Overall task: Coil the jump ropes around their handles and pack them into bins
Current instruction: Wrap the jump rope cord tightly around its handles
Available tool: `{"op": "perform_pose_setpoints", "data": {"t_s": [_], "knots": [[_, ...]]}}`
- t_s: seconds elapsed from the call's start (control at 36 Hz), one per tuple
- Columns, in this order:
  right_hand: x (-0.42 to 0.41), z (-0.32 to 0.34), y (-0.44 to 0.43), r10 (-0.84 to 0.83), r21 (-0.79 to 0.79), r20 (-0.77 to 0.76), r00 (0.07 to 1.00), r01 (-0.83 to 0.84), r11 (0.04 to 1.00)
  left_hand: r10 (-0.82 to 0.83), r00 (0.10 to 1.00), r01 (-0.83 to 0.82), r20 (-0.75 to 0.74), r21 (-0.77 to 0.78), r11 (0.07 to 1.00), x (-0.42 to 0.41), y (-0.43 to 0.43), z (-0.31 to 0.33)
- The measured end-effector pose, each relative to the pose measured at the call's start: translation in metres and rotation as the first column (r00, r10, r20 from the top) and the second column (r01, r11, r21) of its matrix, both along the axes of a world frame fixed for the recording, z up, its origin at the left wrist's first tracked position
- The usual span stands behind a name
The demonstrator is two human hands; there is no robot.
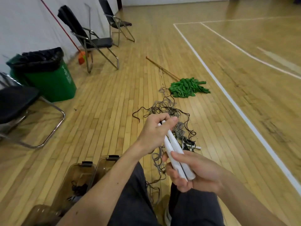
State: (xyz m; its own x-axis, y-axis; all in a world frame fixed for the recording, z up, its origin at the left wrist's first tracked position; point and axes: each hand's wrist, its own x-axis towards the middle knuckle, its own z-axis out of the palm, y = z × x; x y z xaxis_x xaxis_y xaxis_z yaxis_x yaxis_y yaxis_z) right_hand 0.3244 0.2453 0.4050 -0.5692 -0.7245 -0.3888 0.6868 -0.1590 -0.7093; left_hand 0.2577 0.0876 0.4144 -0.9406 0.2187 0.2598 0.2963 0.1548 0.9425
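1. The two white handles [175,150] are held side by side, touching along their length, in the air above the person's lap. Their far ends tilt up and to the left.
2. Right hand [195,173]: the grip is closed round the near ends of the handles, with the thumb laid across the top.
3. Left hand [154,132]: the grip is narrow, its fingertips pinching the far ends of the handles.
4. The rope tangle [171,111], grey and black cords, lies on the wooden floor [105,111] just beyond the handles. Loose strands trail beneath them toward the person's legs. Which cord joins these handles cannot be told.
5. The clear bins [74,170] stand on the floor left of and nearer than the handles. One holds a dark coiled rope [79,187].
6. A green mop [189,87] lies beyond the handles, past the tangle.
7. A green waste bin [53,84] and folding chairs [91,39] stand well left of the handles.
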Motion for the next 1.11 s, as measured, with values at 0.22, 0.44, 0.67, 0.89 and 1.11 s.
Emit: {"op": "perform_pose_setpoints", "data": {"t_s": [0.22,0.44,0.67,0.89,1.11], "knots": [[-0.011,-0.020,0.001,-0.036,0.060,0.013,0.999,0.035,0.998,-0.061,0.996,0.068,0.063,-0.122,0.990,-0.014,-0.008,-0.014],[-0.015,-0.022,-0.002,-0.005,0.094,-0.024,1.000,0.007,0.996,-0.082,0.957,0.056,0.279,0.101,0.993,-0.024,-0.018,-0.019],[-0.018,-0.021,-0.005,0.004,0.088,-0.033,0.999,-0.001,0.996,-0.137,0.887,0.004,0.440,0.289,0.957,-0.014,-0.004,-0.030],[-0.017,-0.018,-0.008,-0.047,0.101,-0.038,0.998,0.051,0.994,-0.170,0.879,-0.034,0.445,0.415,0.909,-0.010,0.004,-0.036],[-0.029,-0.016,-0.001,-0.164,0.195,-0.150,0.975,0.192,0.962,-0.066,0.898,-0.013,0.435,0.176,0.984,0.004,0.018,-0.052]]}}
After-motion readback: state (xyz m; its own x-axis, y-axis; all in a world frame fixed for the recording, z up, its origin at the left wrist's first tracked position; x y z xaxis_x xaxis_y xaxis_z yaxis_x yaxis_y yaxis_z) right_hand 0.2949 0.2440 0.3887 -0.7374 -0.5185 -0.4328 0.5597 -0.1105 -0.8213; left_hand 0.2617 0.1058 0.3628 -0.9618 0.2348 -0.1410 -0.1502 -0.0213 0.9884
